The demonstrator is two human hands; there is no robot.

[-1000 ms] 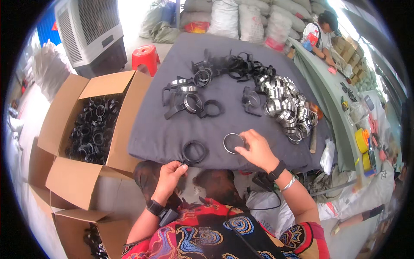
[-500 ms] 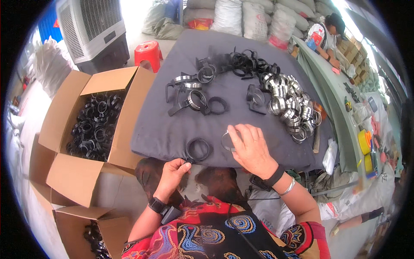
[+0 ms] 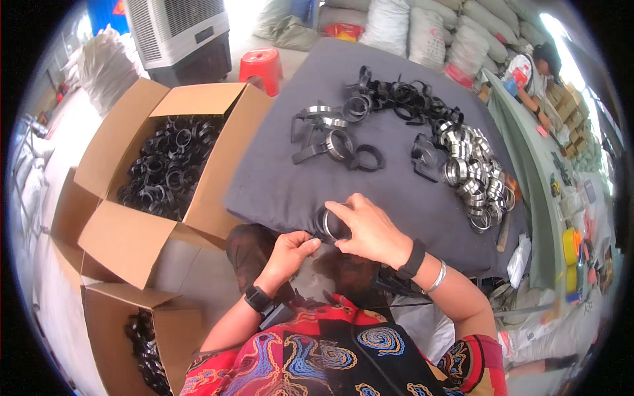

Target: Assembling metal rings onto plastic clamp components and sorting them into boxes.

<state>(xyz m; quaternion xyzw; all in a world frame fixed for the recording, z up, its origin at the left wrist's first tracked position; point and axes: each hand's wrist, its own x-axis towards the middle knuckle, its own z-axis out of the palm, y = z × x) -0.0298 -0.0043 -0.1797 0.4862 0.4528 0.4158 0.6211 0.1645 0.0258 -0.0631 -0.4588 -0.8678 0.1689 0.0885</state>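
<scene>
Far left, a small carton (image 3: 155, 343) sits low on the floor with black rings in it. Above it a bigger open box (image 3: 165, 165) is heaped with more black rings (image 3: 165, 175), its flaps spread wide. Behind that stands a white cooler (image 3: 181, 30), with a red stool (image 3: 263, 65) just beside it.

Next comes the grey cloth (image 3: 284, 178) laid over the table. At its near edge the person's two hands meet. The left hand (image 3: 290, 254), a dark watch on its wrist, is curled, its fingertips pinching the lower left rim of a black ring (image 3: 330, 224). The right hand (image 3: 370, 231), with a black band and a silver bangle on its wrist, grips the same ring from the right, the forefinger lying over its top. So the ring is held between both hands, right at the cloth's front edge, above the person's lap.

Farther back on the cloth lie a few loose clamps (image 3: 330, 138), and beyond them a tangle of black bands (image 3: 396, 96). To the right, a pile of shiny metal rings (image 3: 472, 175) runs down the cloth's right side.

At the far right another person (image 3: 535, 72) bends over a long green bench (image 3: 548, 198), well apart from the hands. White sacks (image 3: 422, 26) line the back wall.
</scene>
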